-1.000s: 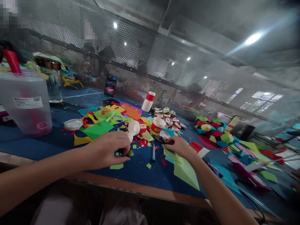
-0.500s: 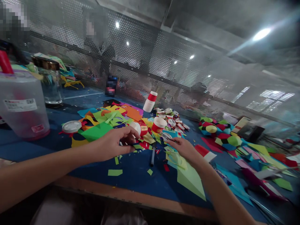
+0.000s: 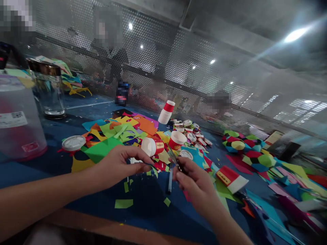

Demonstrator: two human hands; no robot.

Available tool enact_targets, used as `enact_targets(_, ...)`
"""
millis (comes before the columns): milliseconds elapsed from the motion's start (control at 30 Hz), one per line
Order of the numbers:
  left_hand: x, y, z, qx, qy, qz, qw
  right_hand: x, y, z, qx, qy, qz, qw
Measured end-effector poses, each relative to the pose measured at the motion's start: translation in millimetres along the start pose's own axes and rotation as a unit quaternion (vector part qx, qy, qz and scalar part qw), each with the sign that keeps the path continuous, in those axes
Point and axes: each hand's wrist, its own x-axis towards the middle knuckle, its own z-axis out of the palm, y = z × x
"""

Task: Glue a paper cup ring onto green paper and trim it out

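Trimming apparently in hand: left hand (image 3: pixel 108 166) pinches paper scrap (image 3: pixel 154 169), right hand (image 3: pixel 195 178) grips scissors (image 3: pixel 176 161), near front edge of desk (image 3: pixel 148 209). Next calls for meeting blades.

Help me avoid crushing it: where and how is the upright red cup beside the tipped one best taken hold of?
Likely from above, pinching the upright red cup lightly across the wall just under its rim. The mouth faces up and the wall widens upward, so it should resist slipping. Lower looks awkward: the tipped cup lies close on the left and paper scraps crowd its front.
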Motion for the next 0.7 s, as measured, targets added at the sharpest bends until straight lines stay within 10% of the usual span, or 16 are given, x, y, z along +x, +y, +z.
enact_targets(300, -7.8, -15.1, -7.2, 0.053, -0.016, 0.196, 0.979, -18.1, 7.5, 15.4, -0.217, 0.03, -0.21, 0.953)
enact_targets(700, -5.5, -14.5, 6.0, -0.105, -0.022, -0.12, 0.987, -18.6, 22.5, 33.2, 0.127, 0.058, 0.009, 0.99)
